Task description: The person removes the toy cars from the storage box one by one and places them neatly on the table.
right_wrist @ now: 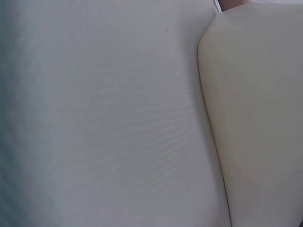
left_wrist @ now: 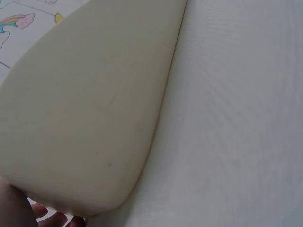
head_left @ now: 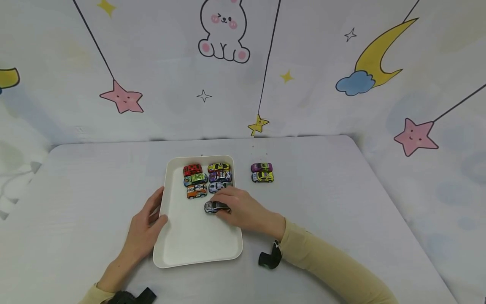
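On my feed, the right hand (head_left: 239,207) pinches a black toy car (head_left: 211,207); the left hand (head_left: 141,230) grips the white tray (head_left: 195,242), presumably steadying it.

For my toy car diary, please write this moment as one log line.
left grip: touches left edge of white tray | right grip: holds dark toy car | tray: six other cars | table: two more cars

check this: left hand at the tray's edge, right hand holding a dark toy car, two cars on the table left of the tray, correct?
Wrong side: the head view shows the two cars on the table right of the tray. The left hand is at the tray's edge and the right hand holds a dark toy car, as you say.
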A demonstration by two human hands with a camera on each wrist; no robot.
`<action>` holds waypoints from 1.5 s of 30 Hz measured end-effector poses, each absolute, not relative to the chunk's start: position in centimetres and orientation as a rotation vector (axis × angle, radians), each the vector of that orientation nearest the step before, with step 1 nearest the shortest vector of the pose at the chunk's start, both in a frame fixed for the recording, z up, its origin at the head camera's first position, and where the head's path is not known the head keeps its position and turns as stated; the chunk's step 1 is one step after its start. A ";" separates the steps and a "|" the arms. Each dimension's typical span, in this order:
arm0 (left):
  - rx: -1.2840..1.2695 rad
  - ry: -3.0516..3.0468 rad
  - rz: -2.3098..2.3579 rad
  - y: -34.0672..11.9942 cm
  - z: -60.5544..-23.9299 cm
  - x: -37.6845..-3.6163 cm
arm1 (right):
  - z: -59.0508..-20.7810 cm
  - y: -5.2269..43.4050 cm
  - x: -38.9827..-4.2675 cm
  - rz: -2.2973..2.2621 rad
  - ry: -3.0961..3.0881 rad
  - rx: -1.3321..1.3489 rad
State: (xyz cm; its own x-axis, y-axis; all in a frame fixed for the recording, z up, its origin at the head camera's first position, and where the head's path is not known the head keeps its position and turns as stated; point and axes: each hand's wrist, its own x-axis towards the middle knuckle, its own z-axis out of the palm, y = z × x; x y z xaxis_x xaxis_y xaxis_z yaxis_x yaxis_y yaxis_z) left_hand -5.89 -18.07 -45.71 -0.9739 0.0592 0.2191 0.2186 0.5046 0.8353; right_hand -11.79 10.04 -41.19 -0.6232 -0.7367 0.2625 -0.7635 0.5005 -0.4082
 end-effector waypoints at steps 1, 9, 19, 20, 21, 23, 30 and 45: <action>-0.241 -2.580 -1.470 -18.1 -45.7 -5.9 | -41.2 10.1 -11.8 0.772 -2.680 1.331; -0.236 -2.586 -1.467 -18.1 -45.7 -5.9 | -40.3 10.3 -11.8 0.834 -2.747 1.282; -0.244 -2.573 -1.467 -18.1 -45.7 -5.8 | -38.6 11.0 -11.8 0.824 -2.797 1.177; -0.244 -2.573 -1.467 -18.1 -45.7 -5.8 | -38.5 11.1 -11.8 0.827 -2.798 1.164; -0.244 -2.573 -1.467 -18.1 -45.7 -5.8 | -38.4 11.3 -11.8 0.827 -2.800 1.151; -0.244 -2.574 -1.469 -18.1 -45.7 -5.8 | -38.3 11.6 -11.9 0.828 -2.798 1.131; -0.241 -2.573 -1.477 -18.1 -45.6 -5.8 | -38.4 12.6 -12.0 0.847 -2.785 1.068; -0.254 -2.573 -1.479 -18.1 -45.7 -5.9 | -39.6 15.5 -12.5 0.894 -2.714 0.955</action>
State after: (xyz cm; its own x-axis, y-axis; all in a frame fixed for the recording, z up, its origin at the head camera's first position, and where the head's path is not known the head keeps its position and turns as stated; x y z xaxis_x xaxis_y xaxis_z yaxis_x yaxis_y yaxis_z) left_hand -5.87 -18.13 -45.71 -0.9723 0.0658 0.2242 0.2268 0.4958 0.8383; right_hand -12.48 15.54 -39.55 -0.7915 -0.5309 0.3028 -0.6069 0.6244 -0.4917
